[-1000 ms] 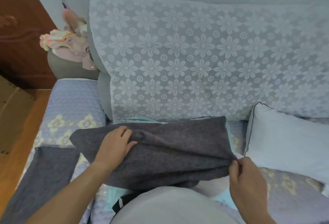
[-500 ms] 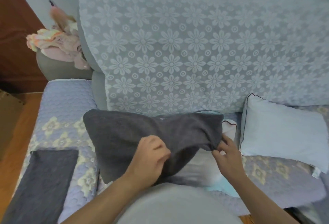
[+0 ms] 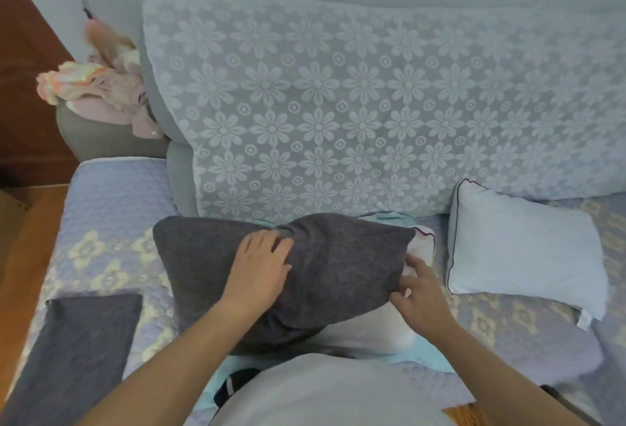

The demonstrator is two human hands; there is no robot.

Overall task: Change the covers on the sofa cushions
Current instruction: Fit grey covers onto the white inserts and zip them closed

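Observation:
A dark grey cushion cover (image 3: pixel 338 266) is pulled most of the way over a white cushion (image 3: pixel 369 330) on the sofa seat. The white cushion still sticks out at the cover's right opening and lower right. My left hand (image 3: pixel 261 263) lies flat on top of the grey cover, fingers spread, pressing it down. My right hand (image 3: pixel 418 293) pinches the cover's open edge at the right, over the white cushion. A second white cushion with dark piping (image 3: pixel 521 249) lies to the right. Another flat grey cover (image 3: pixel 78 354) lies on the seat at the lower left.
The sofa backrest wears a pale lace floral throw (image 3: pixel 372 104). A quilted lilac seat cover (image 3: pixel 111 222) spans the seat. Pink clothes (image 3: pixel 98 93) are piled on the grey armrest at the left. A light blue cloth (image 3: pixel 423 354) lies under the cushion. Wooden floor shows at the left.
The grey cover has slid further over the white cushion and now looks filled. My left hand went from bunching the fabric to lying flat on top. My right hand stays at the open edge.

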